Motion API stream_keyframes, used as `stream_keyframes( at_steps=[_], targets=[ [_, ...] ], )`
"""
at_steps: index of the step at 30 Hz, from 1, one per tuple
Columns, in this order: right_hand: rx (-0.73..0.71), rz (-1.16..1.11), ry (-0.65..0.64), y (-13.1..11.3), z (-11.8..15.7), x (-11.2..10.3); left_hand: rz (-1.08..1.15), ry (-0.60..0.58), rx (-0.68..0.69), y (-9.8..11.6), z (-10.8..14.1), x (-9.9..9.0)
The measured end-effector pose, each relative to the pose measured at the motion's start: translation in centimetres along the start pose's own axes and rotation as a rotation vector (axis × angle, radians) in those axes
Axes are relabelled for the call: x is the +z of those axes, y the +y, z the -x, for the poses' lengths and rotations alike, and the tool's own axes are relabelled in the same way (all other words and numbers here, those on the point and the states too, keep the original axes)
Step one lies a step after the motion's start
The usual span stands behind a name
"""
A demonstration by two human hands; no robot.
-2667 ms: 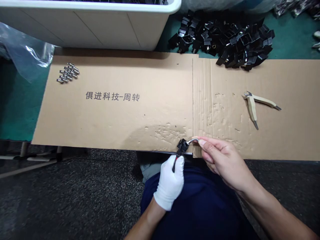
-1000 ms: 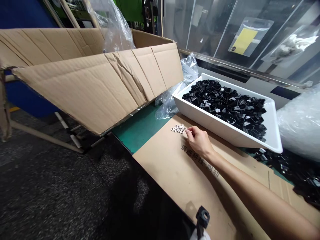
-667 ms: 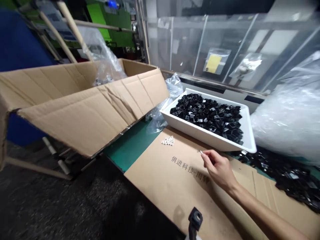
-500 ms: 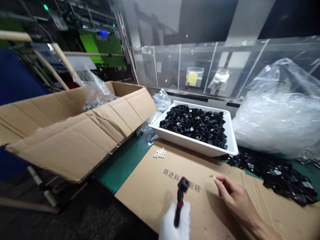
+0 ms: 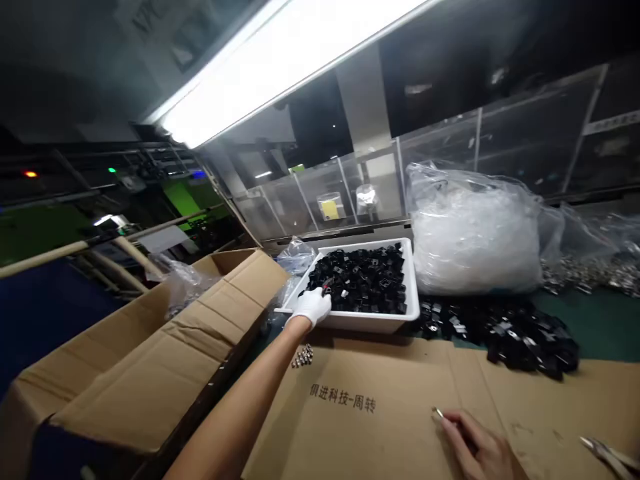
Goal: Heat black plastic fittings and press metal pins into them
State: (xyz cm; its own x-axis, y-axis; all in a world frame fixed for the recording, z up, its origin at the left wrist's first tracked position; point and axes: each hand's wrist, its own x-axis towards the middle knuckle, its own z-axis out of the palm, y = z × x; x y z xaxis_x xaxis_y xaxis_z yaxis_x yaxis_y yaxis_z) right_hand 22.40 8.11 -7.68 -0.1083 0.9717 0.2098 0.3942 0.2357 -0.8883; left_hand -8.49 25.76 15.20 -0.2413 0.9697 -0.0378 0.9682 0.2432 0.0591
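Note:
My left hand [image 5: 313,307], in a white glove, reaches over the near left rim of a white tray [image 5: 411,287] filled with small black parts [image 5: 370,273]. Its fingers are closed on a black piece with a red mark [image 5: 326,289], largely hidden among the parts. At the lower right my bare right hand [image 5: 477,443] pinches a short, thin metal piece [image 5: 438,413] between thumb and fingertips, above the cardboard sheet [image 5: 400,433]. Small silver metal fittings [image 5: 303,357] sit in a group on the cardboard, beside my left forearm.
An open cardboard box [image 5: 165,353] stands on the left. Behind the tray's right side is a big clear bag of white material [image 5: 475,233]. Loose black parts [image 5: 520,333] are heaped before it. Pliers-like handles [image 5: 607,457] lie at the right edge.
My left hand has moved forward from over the cardboard to the tray, carrying the black piece. My right hand still pinches the metal piece. The view has tilted up and turned right.

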Motion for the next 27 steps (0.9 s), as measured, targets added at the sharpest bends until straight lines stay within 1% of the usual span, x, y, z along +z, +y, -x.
stream_keyframes(
  at_steps=[2,4,6,8,10,11,14,17,21,24,27],
  targets=[
    [0.008,-0.012,-0.003,-1.3,0.0,-0.2,-0.056,0.014,0.082,1.7,1.8,0.3],
    [0.025,-0.013,-0.006,-2.1,-0.1,-0.4,-0.090,0.009,0.198,4.1,4.3,1.0],
    [0.039,-0.001,-0.009,-2.5,-0.3,-0.5,-0.114,-0.003,0.342,7.0,7.1,2.2],
    [0.046,0.017,-0.018,-2.5,-0.5,-0.7,-0.188,0.016,0.522,10.1,9.9,3.6],
    [0.048,0.035,-0.033,-2.5,-0.6,-0.8,-0.297,-0.004,0.625,13.1,11.9,5.1],
    [0.049,0.043,-0.042,-2.5,-0.5,-0.9,-0.345,-0.018,0.665,14.4,12.5,5.8],
    [0.051,0.060,-0.072,-2.4,-0.5,-1.0,-0.457,-0.054,0.743,17.7,12.7,7.2],
    [0.057,0.078,-0.102,-2.5,-0.7,-1.1,-0.505,-0.073,0.818,19.8,11.6,7.7],
    [0.072,0.115,-0.139,-2.7,-1.0,-1.4,-0.510,-0.119,0.913,21.8,10.6,8.3],
    [0.077,0.143,-0.163,-3.1,-1.2,-1.7,-0.529,-0.148,0.922,22.8,10.1,9.0],
    [0.072,0.167,-0.187,-3.5,-1.3,-2.2,-0.553,-0.162,0.919,23.4,9.7,9.5]
  ],
)
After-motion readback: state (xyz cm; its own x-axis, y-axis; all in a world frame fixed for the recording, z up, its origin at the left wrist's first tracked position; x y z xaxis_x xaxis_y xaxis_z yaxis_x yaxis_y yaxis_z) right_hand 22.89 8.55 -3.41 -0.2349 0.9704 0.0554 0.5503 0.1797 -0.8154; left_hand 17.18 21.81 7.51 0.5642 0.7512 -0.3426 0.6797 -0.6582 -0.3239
